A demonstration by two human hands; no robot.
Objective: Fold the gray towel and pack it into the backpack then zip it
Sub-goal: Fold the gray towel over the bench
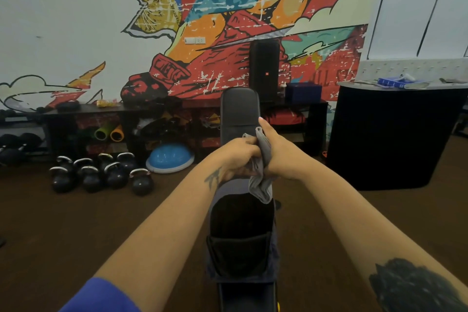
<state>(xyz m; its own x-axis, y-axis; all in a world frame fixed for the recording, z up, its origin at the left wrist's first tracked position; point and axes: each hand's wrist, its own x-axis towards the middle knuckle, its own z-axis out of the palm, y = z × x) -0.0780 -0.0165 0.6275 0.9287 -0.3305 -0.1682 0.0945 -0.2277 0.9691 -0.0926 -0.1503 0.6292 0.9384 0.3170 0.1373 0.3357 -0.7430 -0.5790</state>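
Note:
The gray towel [262, 180] is bunched between both hands, held in the air above the bench [239, 109]. My left hand [236, 157] grips its left side and my right hand [277, 154] grips its right side, the two hands touching. One towel corner sticks up by my right thumb, and a loose end hangs down below the hands. Right under it lies the dark backpack [241, 240] on the bench, its main compartment open and black inside.
Several kettlebells [101, 172] and a blue balance dome [169, 157] sit on the brown floor at left. A low black shelf [141, 109] with gear runs along the mural wall, with a tall black speaker [264, 71]. A black counter [390, 134] stands at right.

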